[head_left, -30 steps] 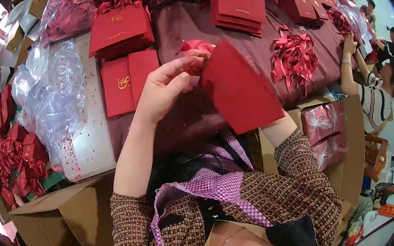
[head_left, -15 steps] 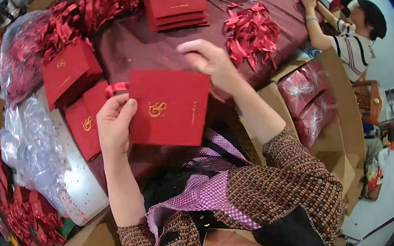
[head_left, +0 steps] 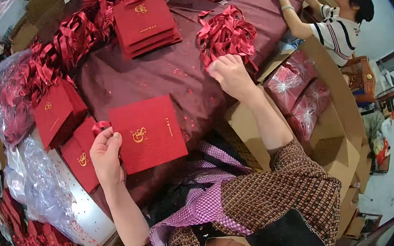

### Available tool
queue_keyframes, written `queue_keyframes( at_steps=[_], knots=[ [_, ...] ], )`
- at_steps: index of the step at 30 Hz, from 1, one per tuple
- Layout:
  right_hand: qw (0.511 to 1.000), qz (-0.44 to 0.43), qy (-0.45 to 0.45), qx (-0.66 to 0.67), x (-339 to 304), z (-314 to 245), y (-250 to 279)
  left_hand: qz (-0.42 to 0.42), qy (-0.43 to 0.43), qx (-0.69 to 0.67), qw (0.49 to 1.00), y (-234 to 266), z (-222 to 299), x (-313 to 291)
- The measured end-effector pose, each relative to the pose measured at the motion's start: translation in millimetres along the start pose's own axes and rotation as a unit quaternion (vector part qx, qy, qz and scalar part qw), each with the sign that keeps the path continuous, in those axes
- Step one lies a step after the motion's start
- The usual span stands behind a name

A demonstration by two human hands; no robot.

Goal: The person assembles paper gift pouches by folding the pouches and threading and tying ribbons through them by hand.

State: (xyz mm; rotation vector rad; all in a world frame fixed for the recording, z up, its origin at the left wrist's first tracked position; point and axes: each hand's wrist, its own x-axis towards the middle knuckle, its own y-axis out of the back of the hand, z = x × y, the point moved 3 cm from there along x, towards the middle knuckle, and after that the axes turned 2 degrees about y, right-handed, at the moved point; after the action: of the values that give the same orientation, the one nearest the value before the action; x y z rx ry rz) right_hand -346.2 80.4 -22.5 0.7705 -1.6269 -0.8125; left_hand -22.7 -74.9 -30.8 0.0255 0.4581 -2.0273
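My left hand (head_left: 106, 156) pinches a flat red gift bag (head_left: 153, 145) by its left edge, with a gold emblem facing up. A short loop of red ribbon sticks out at that edge, above my fingers. My right hand (head_left: 234, 76) is at the near edge of a heap of shiny red ribbons (head_left: 226, 31). Its fingers are closed together on the ribbon there, though the fingertips are partly hidden. Under and behind my left hand lie more flat red bags (head_left: 79, 159), next to a leaning stack of them (head_left: 58, 113).
A stack of red bags (head_left: 145, 23) stands at the middle back of the cloth-covered table (head_left: 108, 84). To the right, an open carton (head_left: 339, 120) holds plastic-wrapped red packs (head_left: 297, 96). Clear plastic wrapping (head_left: 41, 176) lies left. A co-worker (head_left: 341, 16) handles red ribbons at the far right.
My right hand has moved from above the bag to the ribbon heap, and its fingers have closed there. The bag in my left hand has shifted left and lower in view.
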Motion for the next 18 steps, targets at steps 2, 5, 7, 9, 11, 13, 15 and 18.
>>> queue_keyframes(
  at_steps=[2, 5, 7, 9, 11, 13, 15, 18],
  knots=[
    [0.996, 0.058, -0.007, 0.066, 18.4, -14.5, -0.6, -0.013, -0.002, 0.006, 1.0, 2.0, -2.2, 1.3],
    [0.974, 0.078, -0.001, 0.215, 53.4, -46.3, -2.0, -0.013, -0.004, 0.013, 1.0, 5.4, -6.7, 2.0],
    [0.932, 0.057, 0.018, 0.357, 74.5, -64.1, -1.8, -0.012, -0.009, 0.014, 1.0, 4.0, -5.0, 3.6],
    [0.897, 0.018, -0.003, 0.441, 89.0, -83.4, 2.7, -0.008, -0.012, 0.024, 1.0, 2.9, -3.5, 4.8],
    [0.844, -0.036, -0.032, 0.535, 94.8, -98.1, 1.4, -0.006, -0.013, 0.039, 0.999, 5.0, -1.4, 1.4],
    [0.903, -0.003, 0.062, 0.426, 99.4, -98.0, 9.8, -0.011, -0.031, 0.038, 0.999, 7.6, -5.1, 5.4],
    [0.898, -0.044, 0.023, 0.438, 90.5, -83.4, -4.4, -0.011, -0.009, 0.043, 0.999, -2.1, 1.4, 2.4],
    [0.965, -0.089, 0.063, 0.239, 73.4, -50.5, -14.8, -0.022, 0.001, 0.038, 0.999, -2.2, -0.1, 3.0]
  ],
)
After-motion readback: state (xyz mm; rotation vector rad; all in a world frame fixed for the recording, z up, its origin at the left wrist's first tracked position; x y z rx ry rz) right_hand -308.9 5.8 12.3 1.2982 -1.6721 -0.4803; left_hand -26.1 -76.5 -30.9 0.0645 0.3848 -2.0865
